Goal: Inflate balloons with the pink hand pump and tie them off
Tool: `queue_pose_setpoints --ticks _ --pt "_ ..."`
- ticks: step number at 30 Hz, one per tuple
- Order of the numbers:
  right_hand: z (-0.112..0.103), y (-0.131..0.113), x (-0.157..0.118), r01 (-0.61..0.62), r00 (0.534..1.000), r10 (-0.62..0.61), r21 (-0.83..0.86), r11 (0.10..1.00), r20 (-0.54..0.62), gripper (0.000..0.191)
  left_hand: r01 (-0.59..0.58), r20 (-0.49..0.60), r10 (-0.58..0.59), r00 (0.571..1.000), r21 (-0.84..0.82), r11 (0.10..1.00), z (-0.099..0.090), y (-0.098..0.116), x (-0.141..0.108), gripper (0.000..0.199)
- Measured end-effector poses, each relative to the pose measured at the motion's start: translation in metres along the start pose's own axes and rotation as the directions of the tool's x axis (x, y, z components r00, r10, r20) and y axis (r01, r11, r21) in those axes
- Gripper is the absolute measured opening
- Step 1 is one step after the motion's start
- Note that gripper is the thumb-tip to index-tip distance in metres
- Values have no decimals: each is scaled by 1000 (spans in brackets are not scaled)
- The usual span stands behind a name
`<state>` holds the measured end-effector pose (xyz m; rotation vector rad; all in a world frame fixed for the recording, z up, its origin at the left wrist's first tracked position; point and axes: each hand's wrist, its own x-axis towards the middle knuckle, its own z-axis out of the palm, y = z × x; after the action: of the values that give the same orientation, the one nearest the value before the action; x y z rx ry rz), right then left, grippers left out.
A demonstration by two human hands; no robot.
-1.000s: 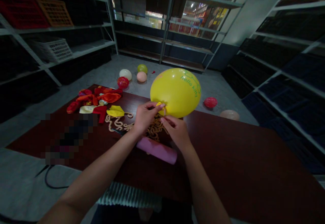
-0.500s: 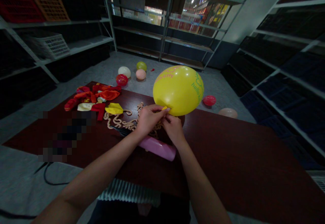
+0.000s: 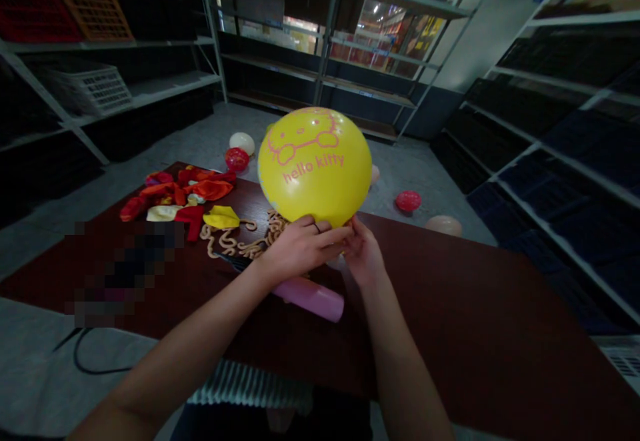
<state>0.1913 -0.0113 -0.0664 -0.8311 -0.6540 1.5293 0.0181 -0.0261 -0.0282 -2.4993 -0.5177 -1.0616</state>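
Note:
An inflated yellow balloon (image 3: pixel 315 167) with pink "hello kitty" print stands up above the table in front of me. Its neck is down at my fingers and mostly hidden by them. My left hand (image 3: pixel 300 247), with a dark ring on one finger, is closed at the balloon's underside, fingers pointing right. Against its fingertips, my right hand (image 3: pixel 366 251) pinches at the same neck from the right. Beneath my hands lies a pink cylinder (image 3: pixel 313 299), and left of it are tan curly strands (image 3: pixel 240 244) and a limp yellow balloon (image 3: pixel 221 217).
Limp red and orange balloons (image 3: pixel 185 191) are heaped at the far left of the dark table (image 3: pixel 450 314). Inflated balloons, one white (image 3: pixel 242 143) and one red (image 3: pixel 409 201), lie on the floor beyond. Metal shelves (image 3: pixel 320 74) with crates (image 3: pixel 95 11) surround the area.
The yellow balloon has shifted left and turned, so its pink print faces me. My left hand has rolled over, showing its back, and my right hand has turned more upright.

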Motion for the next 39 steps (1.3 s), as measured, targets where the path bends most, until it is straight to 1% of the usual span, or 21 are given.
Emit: queue_pose_setpoints --ticks 2,3,5,7,9,11,13,15,16,17,18,21,23,25,27,29,32,35,37,39 --pt "-1 5 3 -37 999 37 -10 999 2 28 -44 79 47 996 -43 998 0 3 1 17" --pt "-1 7 4 -51 999 51 -17 999 9 29 -48 110 57 992 -79 996 -1 4 1 17" --pt "1 8 4 -73 997 74 -36 997 34 31 -7 146 32 989 -170 985 -3 3 0 19" --pt "3 6 1 -70 996 74 -62 996 58 33 99 173 -54 984 -267 959 -7 0 -2 18" --pt "7 3 -2 -57 995 64 -79 995 77 34 229 198 -171 965 -326 917 -10 -4 -5 15" --pt "12 2 -7 -41 993 51 -85 996 110 34 349 190 -303 934 -305 886 -9 -9 -7 15" --pt "16 3 -11 -33 986 52 -119 992 160 34 446 164 -416 894 -245 861 -6 -13 -8 18" --pt "19 4 -15 -25 976 63 -181 983 207 35 524 171 -496 851 -216 824 -2 -15 -9 21" --pt "20 4 -16 -19 974 65 -207 978 218 35 550 188 -518 835 -224 805 0 -16 -10 21" --pt "20 3 -16 -12 973 63 -221 975 223 36 561 204 -524 827 -242 792 1 -17 -11 20" --pt "20 3 -16 -1 974 51 -225 974 219 37 555 219 -511 831 -265 788 2 -17 -11 18" --pt "17 -2 -15 50 981 -6 -227 973 193 42 462 257 -396 882 -302 834 6 -18 -13 18" --pt "15 -4 -14 85 983 -40 -249 965 178 43 395 280 -319 905 -276 876 9 -19 -14 16" --pt "12 -5 -13 110 984 -64 -282 953 165 42 366 308 -292 906 -218 905 12 -20 -16 12" --pt "11 -5 -13 124 985 -79 -308 943 154 39 370 335 -300 893 -169 913 14 -22 -19 12" --pt "11 -4 -12 132 983 -81 -327 936 167 36 390 356 -316 880 -160 907 15 -24 -21 14" --pt "12 -6 -13 158 972 -82 -355 922 219 32 454 347 -360 866 -244 857 13 -25 -22 12" --pt "10 -9 -14 179 964 -94 -341 923 250 28 518 291 -430 855 -424 743 9 -23 -18 11" --pt "7 -10 -14 169 964 -90 -316 934 249 25 530 261 -468 845 -527 664 7 -21 -15 12" --pt "5 -11 -14 140 965 -59 -309 941 256 25 527 236 -494 837 -592 610 5 -20 -12 13"
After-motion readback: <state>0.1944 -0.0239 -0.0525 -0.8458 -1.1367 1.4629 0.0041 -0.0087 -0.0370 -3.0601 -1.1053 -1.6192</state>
